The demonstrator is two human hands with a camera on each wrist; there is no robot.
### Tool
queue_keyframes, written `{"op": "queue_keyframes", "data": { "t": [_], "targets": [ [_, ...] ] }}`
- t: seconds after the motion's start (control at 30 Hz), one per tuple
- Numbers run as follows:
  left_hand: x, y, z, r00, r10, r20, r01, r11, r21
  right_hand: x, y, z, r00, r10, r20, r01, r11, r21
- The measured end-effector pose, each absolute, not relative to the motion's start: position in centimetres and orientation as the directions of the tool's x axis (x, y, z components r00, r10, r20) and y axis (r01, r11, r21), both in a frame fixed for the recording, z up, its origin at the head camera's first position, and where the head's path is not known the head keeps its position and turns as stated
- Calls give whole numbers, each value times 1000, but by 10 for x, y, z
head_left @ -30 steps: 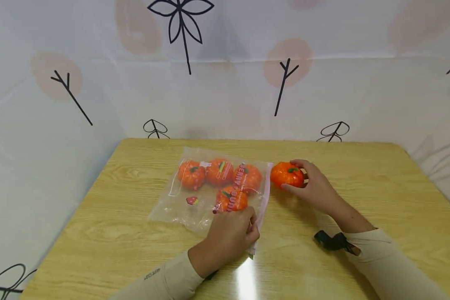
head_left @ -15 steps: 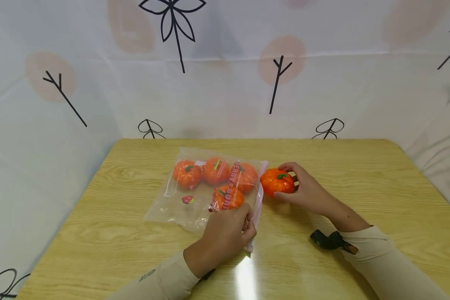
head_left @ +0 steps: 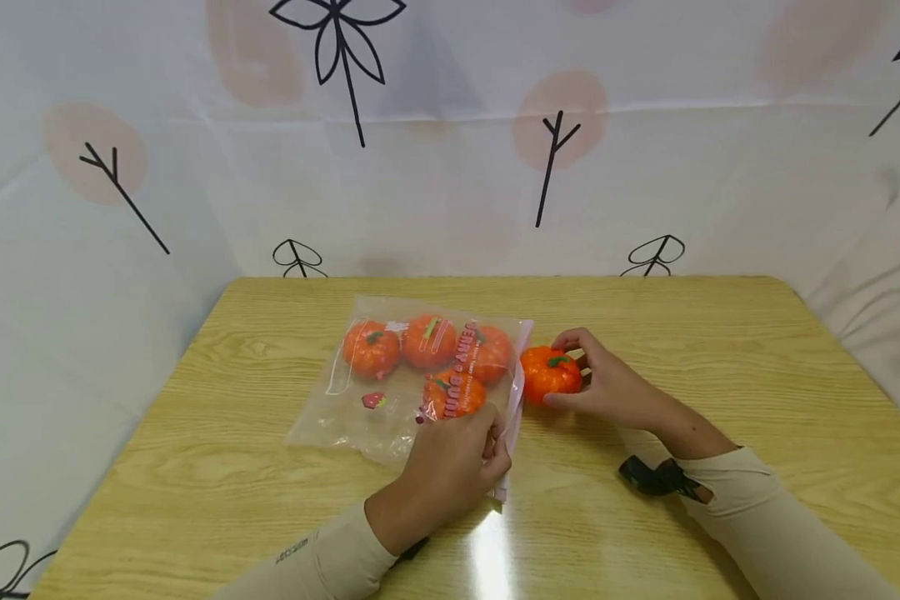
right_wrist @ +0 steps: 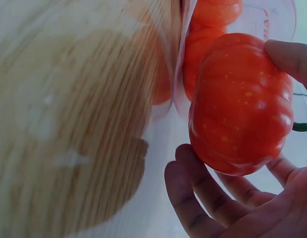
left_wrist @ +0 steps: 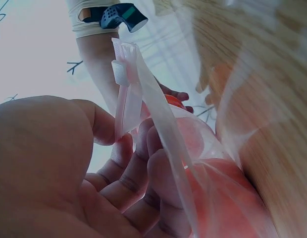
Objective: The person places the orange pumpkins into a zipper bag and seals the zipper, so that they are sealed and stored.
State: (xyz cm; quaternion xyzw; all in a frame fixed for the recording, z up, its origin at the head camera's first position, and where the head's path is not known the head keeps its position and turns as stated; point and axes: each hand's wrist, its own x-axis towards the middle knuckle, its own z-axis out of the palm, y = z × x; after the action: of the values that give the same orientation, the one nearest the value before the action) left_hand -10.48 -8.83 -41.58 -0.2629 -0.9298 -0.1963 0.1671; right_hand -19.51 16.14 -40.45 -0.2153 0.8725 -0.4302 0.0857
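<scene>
A clear zip bag (head_left: 345, 417) with pink print and a pink zip edge lies on the table, several small orange toy pumpkins (head_left: 372, 350) inside it. My left hand (head_left: 450, 462) pinches the bag's near part beside the zip edge; in the left wrist view its thumb and fingers meet at the zip strip (left_wrist: 123, 109), below a white slider (left_wrist: 120, 73). At the bag's mouth, my right hand (head_left: 607, 383) grips another orange pumpkin (head_left: 547, 377) with a green stem, thumb on one side and fingers on the other. This pumpkin overlaps the zip edge in the right wrist view.
The wooden table (head_left: 217, 467) reaches back to a white cloth backdrop (head_left: 450, 200) printed with plant drawings and pink spots. A black strap (head_left: 656, 477) sits at the right wrist, by a beige sleeve (head_left: 780, 525).
My right hand has brought its pumpkin left and slightly nearer, up to the bag's zip edge. The left hand keeps its pinch on the bag. The head view has shifted a little.
</scene>
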Motion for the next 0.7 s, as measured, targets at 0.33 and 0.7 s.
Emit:
{"op": "queue_keyframes", "data": {
  "t": [0.33,0.7],
  "targets": [
    [-106,-88,-414,-794,436,425,574,767,286,-192,159,-403,-862,-505,44,-330,494,-805],
    [-105,-89,-413,-778,446,443,590,762,269,-188,151,-407,-831,-554,44,-339,442,-830]
  ]
}}
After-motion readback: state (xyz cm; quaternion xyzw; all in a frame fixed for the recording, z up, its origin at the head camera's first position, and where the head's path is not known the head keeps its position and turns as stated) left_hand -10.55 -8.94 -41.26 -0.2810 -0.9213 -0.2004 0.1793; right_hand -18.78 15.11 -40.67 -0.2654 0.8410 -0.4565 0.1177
